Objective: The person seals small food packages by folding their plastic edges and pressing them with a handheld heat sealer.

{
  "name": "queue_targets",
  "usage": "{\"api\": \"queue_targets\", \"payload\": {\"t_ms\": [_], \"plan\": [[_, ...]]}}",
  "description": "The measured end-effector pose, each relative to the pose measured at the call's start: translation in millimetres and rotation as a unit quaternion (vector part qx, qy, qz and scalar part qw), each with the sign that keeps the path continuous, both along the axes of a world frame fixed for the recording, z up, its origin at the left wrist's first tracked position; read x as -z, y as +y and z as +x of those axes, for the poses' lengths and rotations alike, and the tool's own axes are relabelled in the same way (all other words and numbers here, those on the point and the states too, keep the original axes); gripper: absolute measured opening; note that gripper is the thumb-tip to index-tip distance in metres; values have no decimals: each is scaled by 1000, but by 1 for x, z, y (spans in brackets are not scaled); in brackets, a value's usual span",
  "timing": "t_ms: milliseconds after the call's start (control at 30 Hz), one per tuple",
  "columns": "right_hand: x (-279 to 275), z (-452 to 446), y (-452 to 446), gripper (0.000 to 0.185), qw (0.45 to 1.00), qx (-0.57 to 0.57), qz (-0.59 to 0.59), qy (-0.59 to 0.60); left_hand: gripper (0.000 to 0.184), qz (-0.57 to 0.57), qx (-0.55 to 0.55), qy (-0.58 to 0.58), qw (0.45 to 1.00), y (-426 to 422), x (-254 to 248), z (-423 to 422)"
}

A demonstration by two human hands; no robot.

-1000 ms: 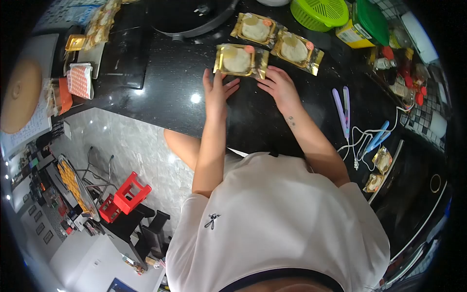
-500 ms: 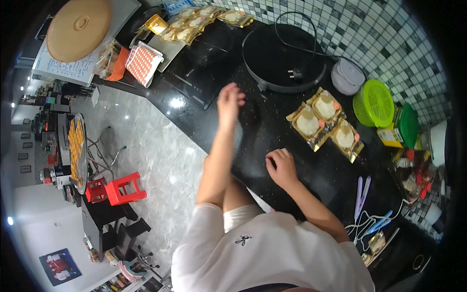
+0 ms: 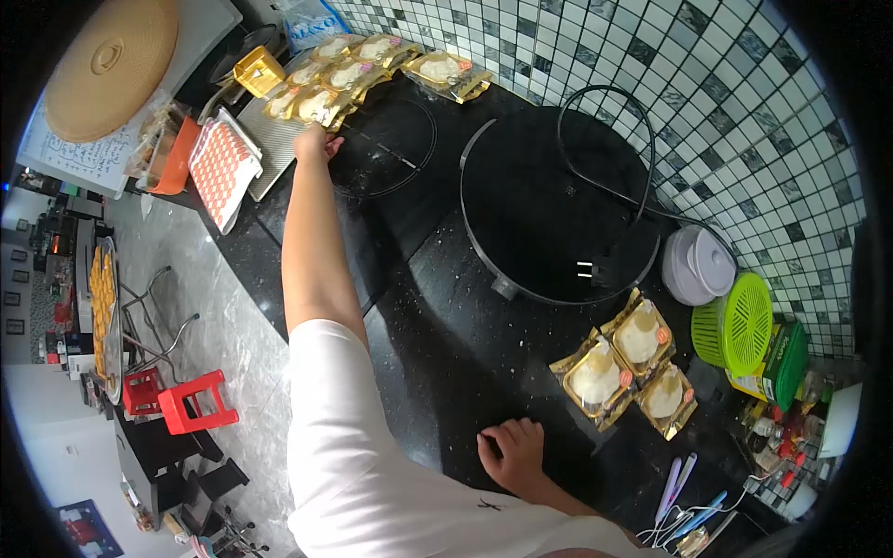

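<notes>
My left hand [image 3: 314, 141] is stretched out to the far left, against the near edge of a gold packet [image 3: 319, 107] with a round pale item inside. Its fingers are partly hidden, so its grip cannot be made out. That packet lies in a group of several similar ones, with another packet [image 3: 440, 71] by the tiled wall. On the black counter [image 3: 446, 372] rests my right hand [image 3: 514, 451], loosely curved, thumb apart, holding nothing. Three more gold packets [image 3: 595, 377] [image 3: 642, 337] [image 3: 666, 398] lie together to its right.
A round black pan [image 3: 549, 214] with a cable and plug stands mid-counter. Right of it are a pale container [image 3: 698, 265], a green basket [image 3: 744, 321] and hair-straightener-like tools [image 3: 674, 488]. At left are a checked cloth [image 3: 223, 172], an orange container [image 3: 174, 158] and a woven lid [image 3: 112, 65].
The view has swung left. My left hand has left the three packets and reached the far-left group. My right hand has also come off the packets and rests on the counter.
</notes>
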State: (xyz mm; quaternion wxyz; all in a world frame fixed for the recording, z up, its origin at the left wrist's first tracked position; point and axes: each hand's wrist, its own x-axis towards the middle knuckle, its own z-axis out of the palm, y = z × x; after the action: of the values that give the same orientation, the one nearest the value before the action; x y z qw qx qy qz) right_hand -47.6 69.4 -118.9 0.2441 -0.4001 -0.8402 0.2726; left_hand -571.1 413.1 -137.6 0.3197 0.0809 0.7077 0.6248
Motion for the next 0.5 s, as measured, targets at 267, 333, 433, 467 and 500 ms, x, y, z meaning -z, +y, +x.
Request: {"api": "queue_targets", "payload": {"t_ms": [267,333,433,467,500], "plan": [[1,0,-1,11,1000,8,-24,7,32,165,99,29,981,-48,-29,45],[1,-1,-1,10,999,16,-17,23,39,139,169,42,975,-86,-37,73],[-1,-2,-2,9,999,27,-6,26,32,15,210,87,974,-151,-53,123],[-2,-1,-2,9,999,26,-4,26,31,-58,215,95,970,-169,-69,140],[-2,-1,-1,9,999,26,-2,26,34,-110,247,103,957,-182,-77,148]]}}
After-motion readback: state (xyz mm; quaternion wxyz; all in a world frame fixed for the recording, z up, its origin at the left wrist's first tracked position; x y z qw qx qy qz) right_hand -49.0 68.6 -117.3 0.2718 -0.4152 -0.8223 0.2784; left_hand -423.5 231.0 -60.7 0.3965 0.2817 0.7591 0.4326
